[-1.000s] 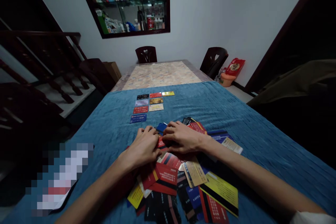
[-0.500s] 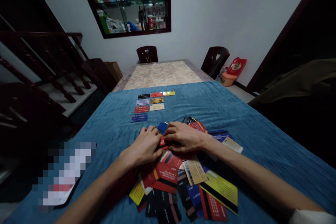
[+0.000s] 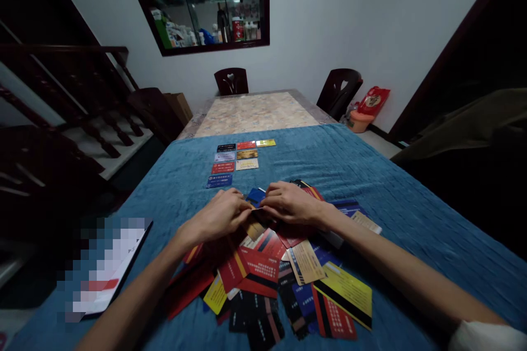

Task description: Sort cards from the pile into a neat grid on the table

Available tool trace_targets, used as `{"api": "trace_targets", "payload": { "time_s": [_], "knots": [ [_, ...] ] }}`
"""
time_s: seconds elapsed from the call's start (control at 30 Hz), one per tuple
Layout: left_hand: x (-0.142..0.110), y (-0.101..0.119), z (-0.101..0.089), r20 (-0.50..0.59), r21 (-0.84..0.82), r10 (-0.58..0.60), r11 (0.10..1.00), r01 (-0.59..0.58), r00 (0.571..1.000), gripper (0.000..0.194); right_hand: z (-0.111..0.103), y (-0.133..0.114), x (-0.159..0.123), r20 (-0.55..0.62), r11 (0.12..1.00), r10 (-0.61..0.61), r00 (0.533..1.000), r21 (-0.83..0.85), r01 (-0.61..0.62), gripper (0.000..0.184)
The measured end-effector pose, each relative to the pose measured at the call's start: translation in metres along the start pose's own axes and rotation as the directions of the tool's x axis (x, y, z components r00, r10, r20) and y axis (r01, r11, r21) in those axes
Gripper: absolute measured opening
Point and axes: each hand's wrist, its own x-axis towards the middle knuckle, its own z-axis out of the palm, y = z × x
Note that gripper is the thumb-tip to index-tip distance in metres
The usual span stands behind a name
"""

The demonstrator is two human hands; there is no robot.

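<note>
My left hand (image 3: 224,213) and my right hand (image 3: 290,204) meet over a loose pile of plastic cards. Both hands are closed, their fingertips pinching opposite ends of one card (image 3: 257,209) tilted almost edge-on, so its face is hidden. Beneath them lie a red card (image 3: 261,271), a tan card (image 3: 305,261), a yellow card (image 3: 348,293) and black cards (image 3: 263,321), overlapping at many angles. A blue card (image 3: 256,195) shows between the hands at the pile's far side. Beyond the pile, several cards lie face up in short rows, a dark blue card (image 3: 219,181) nearest.
A blue cloth (image 3: 313,162) covers the near table; its far part is a patterned top (image 3: 255,112). At left lies a pixelated flat white item (image 3: 111,269). Chairs (image 3: 231,81) stand around, and a red bag (image 3: 374,100) sits in an orange tub at the right.
The fingers have lifted a card off the pile and now hold it tilted between both hands. My left hand has shifted slightly left, uncovering more red cards near its forearm.
</note>
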Motion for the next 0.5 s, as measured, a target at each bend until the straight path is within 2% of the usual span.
{"api": "trace_targets", "payload": {
  "time_s": [0.23, 0.5],
  "knots": [
    [0.0033, -0.0074, -0.0042, -0.023, -0.079, -0.052, 0.996, 0.050, 0.998, 0.027, 0.0083, 0.0068, -0.0012, -0.073, 0.994, 0.102, 0.992, -0.034, -0.105, 0.022],
    [0.0041, -0.0114, -0.0040, -0.022, -0.077, -0.099, 0.992, 0.097, 0.995, 0.029, 0.0107, 0.0081, -0.0021, -0.128, 0.981, 0.181, 0.975, -0.049, -0.188, 0.020]
  ]
}}
